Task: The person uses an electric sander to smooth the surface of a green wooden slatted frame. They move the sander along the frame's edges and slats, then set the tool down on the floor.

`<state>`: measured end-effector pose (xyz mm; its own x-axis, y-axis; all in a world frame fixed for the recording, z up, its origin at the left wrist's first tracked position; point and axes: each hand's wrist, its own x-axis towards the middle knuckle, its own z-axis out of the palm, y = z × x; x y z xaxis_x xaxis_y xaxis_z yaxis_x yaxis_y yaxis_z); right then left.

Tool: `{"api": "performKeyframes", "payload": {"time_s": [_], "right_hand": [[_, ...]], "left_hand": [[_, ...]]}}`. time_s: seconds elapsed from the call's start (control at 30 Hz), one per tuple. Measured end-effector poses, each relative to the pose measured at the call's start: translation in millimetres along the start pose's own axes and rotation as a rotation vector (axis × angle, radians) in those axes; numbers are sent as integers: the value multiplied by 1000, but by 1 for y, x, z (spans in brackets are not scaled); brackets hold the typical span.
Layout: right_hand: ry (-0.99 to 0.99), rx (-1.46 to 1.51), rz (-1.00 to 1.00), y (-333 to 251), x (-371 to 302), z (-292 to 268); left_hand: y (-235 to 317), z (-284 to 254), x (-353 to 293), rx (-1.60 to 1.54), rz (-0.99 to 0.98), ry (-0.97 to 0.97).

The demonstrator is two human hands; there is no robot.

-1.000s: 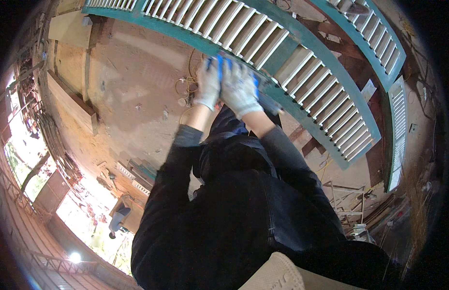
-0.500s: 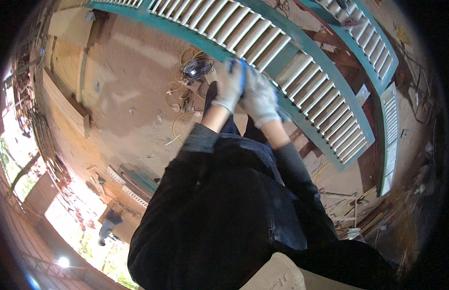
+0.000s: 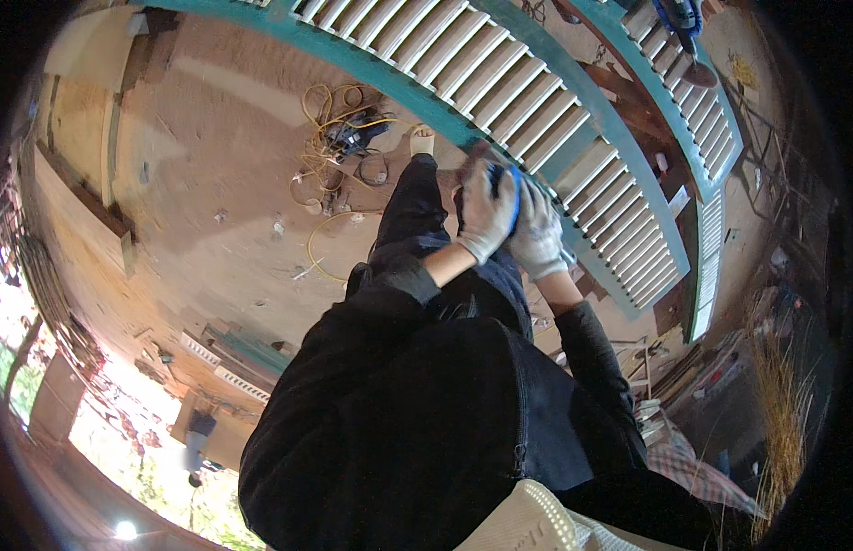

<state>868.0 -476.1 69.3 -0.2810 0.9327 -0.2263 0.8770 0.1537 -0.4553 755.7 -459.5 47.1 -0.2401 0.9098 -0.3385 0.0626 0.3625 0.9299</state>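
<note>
My left hand (image 3: 489, 213), in a pale work glove, is closed on a blue and black hand-held tool (image 3: 515, 195). My right hand (image 3: 538, 230), gloved alike, wraps the same tool from the right. Most of the tool lies hidden behind the gloves, so its exact kind does not show. A reddish-brown blur sits at its far end, close to the near edge of a large curved green shutter panel (image 3: 573, 165) with pale slats. Whether the tool touches the panel, I cannot tell.
Beyond lies a second green slatted panel (image 3: 726, 138), with a blue angle grinder (image 3: 685, 37) over it. Tangled yellow cable (image 3: 321, 115) and a dark power tool (image 3: 353, 138) lie on the floor at left. Wooden boards (image 3: 82, 202) stand far left; a person (image 3: 198, 436) is at lower left.
My hands and the tool have come closer to my body and to the right. The view has shifted; my foot and the grinder over the far panel now show clearly.
</note>
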Motion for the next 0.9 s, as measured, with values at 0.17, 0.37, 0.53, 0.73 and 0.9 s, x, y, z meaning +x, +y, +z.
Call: {"api": "performKeyframes", "payload": {"time_s": [0.17, 0.37, 0.53, 0.73, 0.9], "right_hand": [[-45, 71, 20, -85, 90, 7], [223, 86, -106, -157, 191, 50], [7, 120, -37, -159, 193, 24], [135, 154, -56, -68, 80, 11], [69, 70, 4, 9, -25, -20]], "left_hand": [[8, -80, 85, 104, -29, 97], [-8, -191, 204, 98, 9, 105], [25, -175, 200, -163, -232, 106], [-31, -81, 97, -218, -202, 18], [-30, 10, -17, -41, -113, -128]]}}
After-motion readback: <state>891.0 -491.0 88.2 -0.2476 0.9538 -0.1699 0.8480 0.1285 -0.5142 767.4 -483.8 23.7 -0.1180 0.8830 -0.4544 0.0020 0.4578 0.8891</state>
